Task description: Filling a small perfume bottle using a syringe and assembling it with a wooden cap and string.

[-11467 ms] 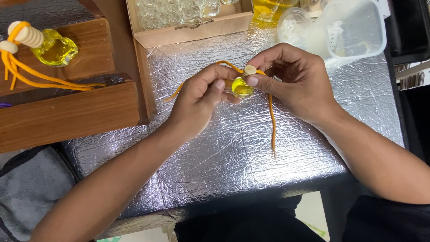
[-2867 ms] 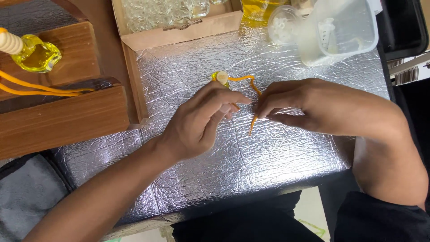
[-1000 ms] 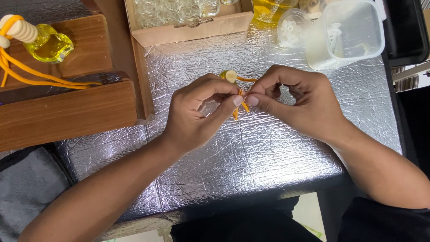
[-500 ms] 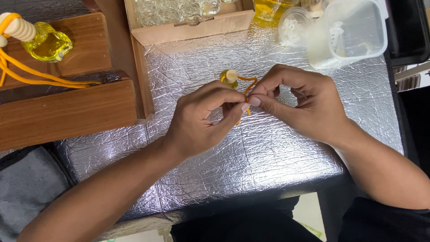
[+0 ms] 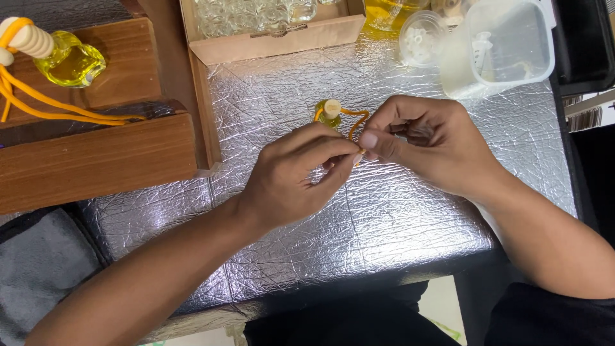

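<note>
A small glass bottle of yellow liquid with a pale wooden cap (image 5: 328,111) lies on the silver foil-covered table (image 5: 384,218), just beyond my hands. An orange cord (image 5: 356,122) runs from the bottle's neck down between my fingertips. My left hand (image 5: 296,174) and my right hand (image 5: 428,145) meet over the cord's free end, each pinching it between thumb and forefinger. The part of the cord inside the fingers is hidden.
A finished bottle with a wooden cap and looped orange cord (image 5: 57,57) rests on a wooden block (image 5: 96,160) at left. A cardboard box of empty glass bottles (image 5: 269,25) stands at the back, with clear plastic containers (image 5: 500,45) at back right.
Over the last seconds the bottle has been set down on the foil and my hands have closed together on the cord's end. Since half a second ago almost nothing has moved.
</note>
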